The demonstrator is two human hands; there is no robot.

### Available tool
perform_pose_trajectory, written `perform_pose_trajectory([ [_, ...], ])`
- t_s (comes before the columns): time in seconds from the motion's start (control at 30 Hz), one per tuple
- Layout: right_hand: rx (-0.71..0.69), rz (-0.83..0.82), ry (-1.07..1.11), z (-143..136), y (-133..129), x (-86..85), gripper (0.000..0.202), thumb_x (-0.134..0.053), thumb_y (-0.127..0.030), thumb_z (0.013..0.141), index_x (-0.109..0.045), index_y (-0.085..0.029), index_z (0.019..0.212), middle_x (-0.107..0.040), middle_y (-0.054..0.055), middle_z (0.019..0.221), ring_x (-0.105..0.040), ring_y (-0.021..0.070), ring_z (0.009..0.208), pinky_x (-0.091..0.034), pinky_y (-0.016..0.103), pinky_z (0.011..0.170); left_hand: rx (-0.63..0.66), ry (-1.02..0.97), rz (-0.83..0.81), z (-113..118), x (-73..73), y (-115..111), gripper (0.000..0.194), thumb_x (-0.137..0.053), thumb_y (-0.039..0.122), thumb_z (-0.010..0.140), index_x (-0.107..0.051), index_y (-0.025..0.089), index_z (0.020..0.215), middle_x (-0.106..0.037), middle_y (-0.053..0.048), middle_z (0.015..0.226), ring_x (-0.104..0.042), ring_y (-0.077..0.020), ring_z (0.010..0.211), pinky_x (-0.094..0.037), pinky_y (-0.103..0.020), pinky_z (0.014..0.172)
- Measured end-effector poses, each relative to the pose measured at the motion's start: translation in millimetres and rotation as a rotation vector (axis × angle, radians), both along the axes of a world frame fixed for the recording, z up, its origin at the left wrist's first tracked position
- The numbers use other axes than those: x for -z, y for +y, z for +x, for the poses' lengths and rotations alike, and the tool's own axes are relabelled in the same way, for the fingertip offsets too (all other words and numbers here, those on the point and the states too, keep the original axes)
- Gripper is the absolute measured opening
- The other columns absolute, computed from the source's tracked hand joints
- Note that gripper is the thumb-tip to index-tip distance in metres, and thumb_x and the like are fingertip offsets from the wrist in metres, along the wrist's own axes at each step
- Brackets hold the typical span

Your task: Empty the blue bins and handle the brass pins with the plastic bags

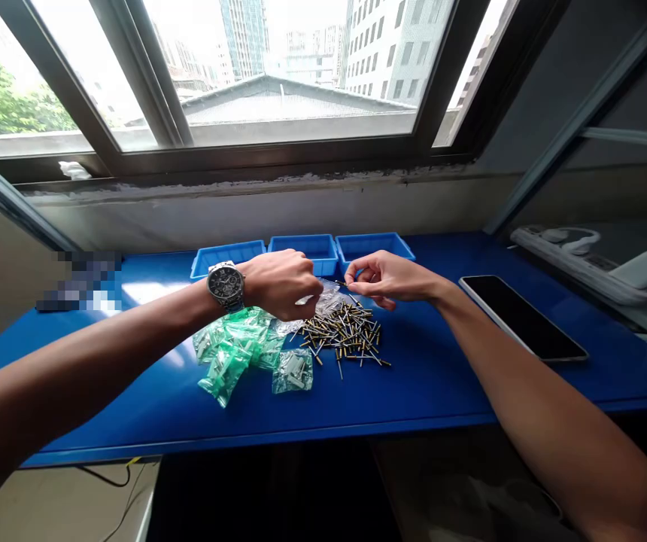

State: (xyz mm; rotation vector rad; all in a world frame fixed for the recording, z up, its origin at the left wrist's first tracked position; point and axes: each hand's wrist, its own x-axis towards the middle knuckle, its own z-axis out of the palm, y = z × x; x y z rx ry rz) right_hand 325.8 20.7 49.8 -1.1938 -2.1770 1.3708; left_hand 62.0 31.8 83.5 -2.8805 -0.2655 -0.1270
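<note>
Two forearms (103, 354) come in from the lower corners, cut off by the frame, and converge over the work, likely so both hands share one spot. Behind them the window (278, 154) gives light, its view partly washed out. Blue table (414, 395) bears everything; a pixelated patch (83, 282) at its far left cannot be read. Three bins (304, 245) line the far side, probably to stay within reach without crowding the hands, which partly hide them; what they contain I cannot make out. Face up at right, the phone (520, 316) seems set aside from the parts. Green bags (233, 342) are heaped left of the pile (349, 327) of pins, perhaps to keep bagged and loose pieces apart. Above that pile hang both hands. Left hand (281, 282) is curled, its back to the camera; its fingertips are hidden, so whether it grips anything I cannot tell. Right hand (394, 277) has thumb and forefinger pinched together, apparently on a pin (341, 283), presumably for fine control. Clear plastic (329, 299) lies partly covered beneath the hands. Smallest bag (293, 371) sits just beside the pile, nearer the camera.
</note>
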Motion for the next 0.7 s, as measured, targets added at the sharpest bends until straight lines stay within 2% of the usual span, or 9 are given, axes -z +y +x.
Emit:
perform_pose_trajectory([
  [0.13,0.013,0.102,0.082,-9,-2,3.6,0.027,-0.069,-0.044,0.09,-0.063,-0.018,0.092,-0.062,-0.003,0.066,-0.057,0.0082,0.045,-0.044,0.021,0.041,-0.078,-0.083,-0.05,-9,1.2,8,0.02,-0.056,0.018,0.082,-0.066,0.016,0.064,-0.06,-0.003,0.05,-0.046,-0.012,0.041,-0.034,-0.029,0.046],
  [0.33,0.08,0.209,0.172,-20,-2,12.3,0.026,-0.07,-0.042,0.089,-0.063,-0.017,0.09,-0.071,0.005,0.086,-0.069,0.0137,0.061,-0.05,0.024,0.045,-0.128,-0.144,-0.053,-13,8.2,5,0.024,-0.054,0.016,0.082,-0.06,0.018,0.058,-0.051,0.0,0.045,-0.037,-0.0109,0.04,-0.03,-0.03,0.046],
  [0.57,0.1,0.244,0.188,-28,-2,18.0,0.032,-0.071,-0.047,0.088,-0.064,-0.016,0.091,-0.073,0.007,0.083,-0.069,0.0143,0.058,-0.053,0.026,0.046,-0.163,-0.145,-0.044,-10,26.9,4,0.034,-0.054,0.022,0.087,-0.053,0.018,0.053,-0.045,0.001,0.043,-0.028,-0.0104,0.04,-0.024,-0.031,0.045],
  [0.7,0.108,0.257,0.222,-33,-4,19.6,0.036,-0.071,-0.051,0.088,-0.064,-0.017,0.092,-0.073,0.006,0.082,-0.069,0.014,0.058,-0.053,0.026,0.046,-0.199,-0.206,-0.036,-13,33.0,5,0.037,-0.053,0.026,0.09,-0.052,0.018,0.054,-0.044,0.001,0.044,-0.026,-0.0097,0.04,-0.023,-0.03,0.045],
])
